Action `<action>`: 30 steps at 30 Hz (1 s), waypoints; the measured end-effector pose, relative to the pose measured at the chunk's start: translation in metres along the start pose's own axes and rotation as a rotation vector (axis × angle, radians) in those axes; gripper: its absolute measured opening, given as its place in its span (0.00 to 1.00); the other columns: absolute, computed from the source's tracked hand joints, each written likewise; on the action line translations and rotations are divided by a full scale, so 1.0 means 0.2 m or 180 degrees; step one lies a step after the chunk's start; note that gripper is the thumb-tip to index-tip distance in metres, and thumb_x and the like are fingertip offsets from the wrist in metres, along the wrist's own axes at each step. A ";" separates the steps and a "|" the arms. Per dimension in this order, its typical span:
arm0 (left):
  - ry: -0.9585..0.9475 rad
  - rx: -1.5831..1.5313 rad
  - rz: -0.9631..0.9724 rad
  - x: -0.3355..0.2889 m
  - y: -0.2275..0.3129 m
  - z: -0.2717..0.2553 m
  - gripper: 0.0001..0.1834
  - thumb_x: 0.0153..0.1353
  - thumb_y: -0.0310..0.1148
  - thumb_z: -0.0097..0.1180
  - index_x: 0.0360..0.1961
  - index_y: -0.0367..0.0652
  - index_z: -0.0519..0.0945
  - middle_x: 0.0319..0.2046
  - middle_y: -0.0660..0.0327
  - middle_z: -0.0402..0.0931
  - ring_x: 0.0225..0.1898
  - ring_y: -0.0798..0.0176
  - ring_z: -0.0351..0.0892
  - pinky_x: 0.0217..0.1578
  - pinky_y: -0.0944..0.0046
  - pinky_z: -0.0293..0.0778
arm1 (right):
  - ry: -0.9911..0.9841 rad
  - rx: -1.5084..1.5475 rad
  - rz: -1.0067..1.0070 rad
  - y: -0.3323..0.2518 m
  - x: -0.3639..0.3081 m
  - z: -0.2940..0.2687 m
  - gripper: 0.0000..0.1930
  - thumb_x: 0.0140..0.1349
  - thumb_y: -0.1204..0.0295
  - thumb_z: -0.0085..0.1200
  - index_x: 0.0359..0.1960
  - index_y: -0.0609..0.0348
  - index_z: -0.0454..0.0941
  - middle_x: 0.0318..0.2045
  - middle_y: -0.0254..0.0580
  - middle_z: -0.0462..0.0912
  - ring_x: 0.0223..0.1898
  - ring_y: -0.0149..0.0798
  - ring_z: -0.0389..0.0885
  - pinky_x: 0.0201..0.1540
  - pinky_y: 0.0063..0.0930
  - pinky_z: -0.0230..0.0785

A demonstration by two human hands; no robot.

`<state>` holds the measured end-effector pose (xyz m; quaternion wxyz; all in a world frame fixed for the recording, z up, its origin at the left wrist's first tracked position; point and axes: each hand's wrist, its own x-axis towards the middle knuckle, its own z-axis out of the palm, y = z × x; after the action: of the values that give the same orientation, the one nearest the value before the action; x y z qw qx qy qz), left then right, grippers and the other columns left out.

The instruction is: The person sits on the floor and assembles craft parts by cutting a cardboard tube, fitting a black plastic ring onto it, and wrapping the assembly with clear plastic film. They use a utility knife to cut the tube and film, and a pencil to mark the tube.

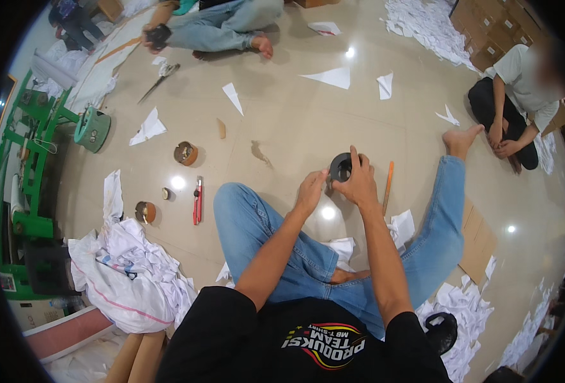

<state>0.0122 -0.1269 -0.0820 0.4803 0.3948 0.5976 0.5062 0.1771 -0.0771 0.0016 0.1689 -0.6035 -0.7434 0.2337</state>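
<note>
A roll of black tape [336, 161] is up off the floor between my hands, above the gap between my bent legs. My right hand [358, 183] wraps round its right side, fingers over the top and thumb below. My left hand [310, 193] is closed, its fingertips pinching at the roll's left edge; whether a loose tape end lies between them is too small to tell. An orange-brown stick, perhaps a pencil [388, 185], lies on the floor just right of my right hand.
A red utility knife [198, 201], two brown ashtrays [185, 153] and scissors [161, 82] lie to the left. White fabric scraps [330, 78] are scattered about. A green machine [33, 166] stands far left. Two people [515, 121] sit nearby, and cardboard boxes [496, 29] stand behind.
</note>
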 end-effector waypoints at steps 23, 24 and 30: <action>-0.0071 -0.0234 -0.0399 -0.01 0.16 0.01 0.37 0.80 0.61 0.44 0.68 0.37 0.79 0.62 0.53 0.82 0.61 0.57 0.78 0.57 0.57 0.75 | 0.0002 0.2236 0.0209 0.28 0.05 0.00 0.54 0.56 0.56 0.72 0.83 0.54 0.56 0.74 0.59 0.66 0.74 0.59 0.68 0.71 0.57 0.69; -0.0072 -0.0228 -0.0379 -0.02 0.17 -0.01 0.38 0.80 0.62 0.43 0.69 0.37 0.78 0.63 0.52 0.81 0.62 0.56 0.77 0.59 0.56 0.74 | -0.0151 0.2950 0.0472 0.24 0.03 -0.03 0.50 0.58 0.56 0.69 0.81 0.55 0.58 0.74 0.57 0.68 0.73 0.57 0.70 0.70 0.57 0.69; -0.0348 -0.0326 0.0417 -0.10 0.32 0.04 0.36 0.81 0.58 0.44 0.72 0.38 0.74 0.70 0.52 0.74 0.74 0.53 0.68 0.72 0.53 0.63 | -0.0831 0.5559 0.1009 0.24 -0.25 -0.21 0.36 0.66 0.49 0.58 0.73 0.53 0.71 0.67 0.51 0.78 0.68 0.52 0.77 0.68 0.58 0.72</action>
<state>0.0243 -0.1320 -0.0158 0.4977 0.4349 0.5167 0.5441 0.2497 -0.1120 0.0104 0.4476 -0.3241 -0.2219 0.8033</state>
